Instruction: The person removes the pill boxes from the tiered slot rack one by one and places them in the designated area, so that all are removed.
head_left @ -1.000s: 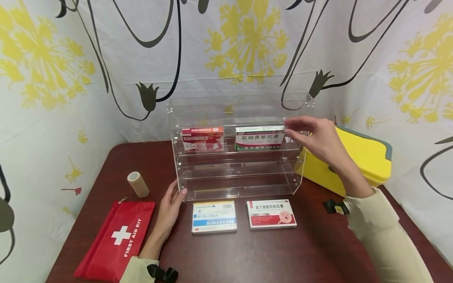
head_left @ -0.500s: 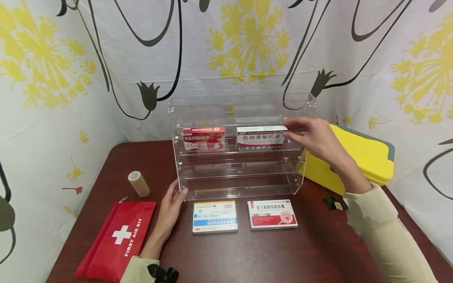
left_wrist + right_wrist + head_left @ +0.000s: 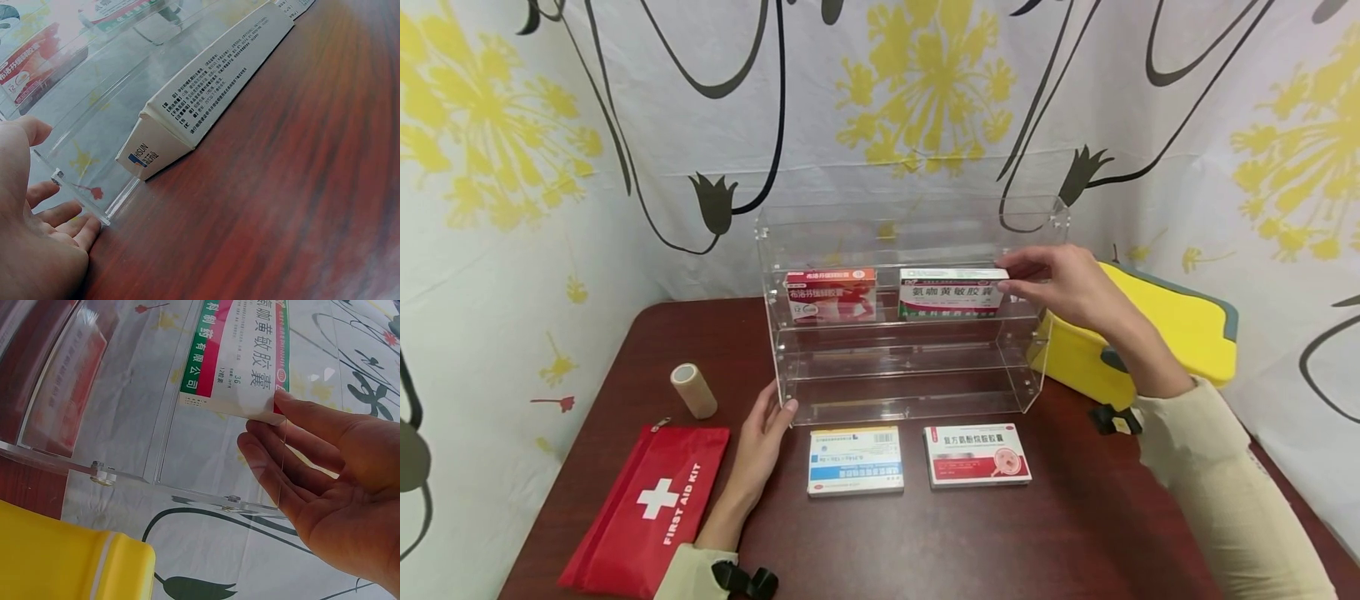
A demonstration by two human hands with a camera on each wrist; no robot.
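White cardboard medicine box with green and red bands (image 3: 952, 298), standing in clear acrylic tiered rack (image 3: 917, 407), right of and apart from red-and-orange cardboard box (image 3: 831, 297). Right-hand grip (image 3: 1071, 287) pinching white box's right end between thumb and fingers. Left-hand grip (image 3: 758, 447) clasping rack's lower left edge. Flat blue-and-white box (image 3: 855, 460) and flat red-and-white box (image 3: 977, 455) lying on red-brown desk (image 3: 955, 542) before rack.

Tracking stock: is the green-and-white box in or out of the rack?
In: the green-and-white box sits within the rack, beside the red box; the right hand pinches its end.
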